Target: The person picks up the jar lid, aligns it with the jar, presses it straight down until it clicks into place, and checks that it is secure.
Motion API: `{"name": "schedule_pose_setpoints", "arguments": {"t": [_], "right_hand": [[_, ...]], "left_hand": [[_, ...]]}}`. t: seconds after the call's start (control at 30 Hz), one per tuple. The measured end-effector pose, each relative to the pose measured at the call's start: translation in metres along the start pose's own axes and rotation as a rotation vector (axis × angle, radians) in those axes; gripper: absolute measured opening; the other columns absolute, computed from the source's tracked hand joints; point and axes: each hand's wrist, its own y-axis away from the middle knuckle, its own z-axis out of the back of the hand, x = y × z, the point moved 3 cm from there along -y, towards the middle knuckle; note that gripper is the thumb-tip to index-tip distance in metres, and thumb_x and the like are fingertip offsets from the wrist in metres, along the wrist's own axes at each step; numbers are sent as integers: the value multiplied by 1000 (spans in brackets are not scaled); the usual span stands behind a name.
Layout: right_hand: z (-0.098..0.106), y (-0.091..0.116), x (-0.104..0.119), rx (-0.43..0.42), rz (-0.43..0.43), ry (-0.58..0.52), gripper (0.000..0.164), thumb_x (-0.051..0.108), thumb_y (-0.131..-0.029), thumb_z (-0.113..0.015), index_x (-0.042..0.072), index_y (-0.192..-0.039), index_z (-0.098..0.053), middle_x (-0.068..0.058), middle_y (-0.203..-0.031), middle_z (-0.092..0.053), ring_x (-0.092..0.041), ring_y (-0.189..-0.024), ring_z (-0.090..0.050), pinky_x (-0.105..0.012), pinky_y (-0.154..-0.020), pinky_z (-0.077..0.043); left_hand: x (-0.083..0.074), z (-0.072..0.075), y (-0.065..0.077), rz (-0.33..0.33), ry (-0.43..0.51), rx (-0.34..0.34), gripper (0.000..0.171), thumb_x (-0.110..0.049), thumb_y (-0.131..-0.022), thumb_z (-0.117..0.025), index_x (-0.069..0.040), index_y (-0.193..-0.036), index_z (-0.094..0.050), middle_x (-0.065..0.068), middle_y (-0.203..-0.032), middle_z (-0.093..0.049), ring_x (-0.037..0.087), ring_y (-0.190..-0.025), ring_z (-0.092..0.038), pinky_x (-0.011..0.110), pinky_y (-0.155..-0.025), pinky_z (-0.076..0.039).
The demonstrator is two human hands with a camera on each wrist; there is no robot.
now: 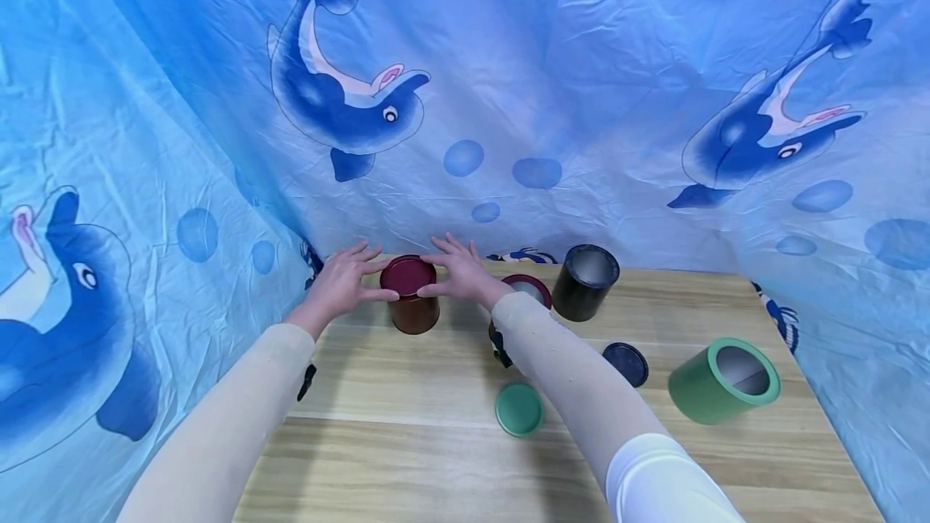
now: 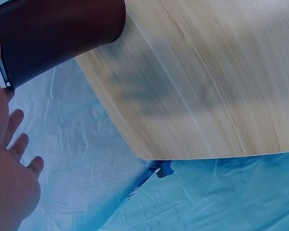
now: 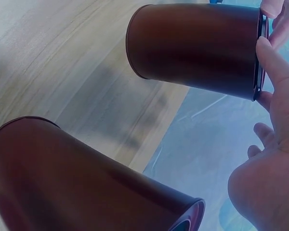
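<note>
A dark red lid (image 1: 408,275) lies over the mouth of an upright brown canister (image 1: 415,315) near the table's back edge. My left hand (image 1: 340,278) holds the lid's left side, thumb at the front and index finger farther back. On the opposite side my right hand (image 1: 465,273) holds it the same way, its other fingers spread. In the right wrist view, a narrow dark gap shows along the canister's rim (image 3: 259,57), with fingertips right at it. A second canister with a red rim (image 1: 534,285) stands open, partly hidden behind my right forearm.
An open black canister (image 1: 577,297) stands at the back, with a dark blue lid (image 1: 626,365) in front. To the right is a green canister (image 1: 697,386), tilted in view and open. A green lid (image 1: 519,409) lies mid-table. Blue dolphin-print cloth (image 1: 508,87) walls the wooden table (image 1: 407,458).
</note>
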Motion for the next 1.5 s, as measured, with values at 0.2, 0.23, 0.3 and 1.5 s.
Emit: {"name": "schedule_pose_setpoints", "arguments": {"t": [0.2,0.23,0.3,1.5], "right_hand": [[1,2,0,14,-3,1,74,52,-96,-78,21,-159,-55,-9,-177,-25,-32,-166,-5,-66,-130,1],[1,2,0,18,-6,6,74,53,-96,-78,22,-159,-54,-8,-178,-24,-32,-166,-4,-65,-130,2],[2,3,1,25,-7,13,75,53,-96,-78,22,-160,-53,-7,-178,-23,-31,-167,-4,-64,-131,2],[0,-2,9,22,-60,109,66,58,-101,-69,27,-158,-56,-6,-177,-26,-34,-166,-10,-67,-130,-3]], "left_hand": [[-3,2,-1,-14,-52,22,83,-63,-87,-80,-17,-153,-60,18,-164,-47,46,-157,-31,70,-124,-27],[-3,3,-1,-20,-67,23,83,-64,-88,-80,-17,-153,-61,18,-163,-48,46,-157,-32,69,-124,-28],[-4,4,-2,-29,-94,27,83,-65,-88,-78,-17,-153,-61,18,-163,-48,46,-157,-32,68,-124,-29],[-12,0,-7,77,66,97,82,-65,-92,-75,-17,-156,-55,17,-168,-42,46,-161,-22,71,-120,-33]]}}
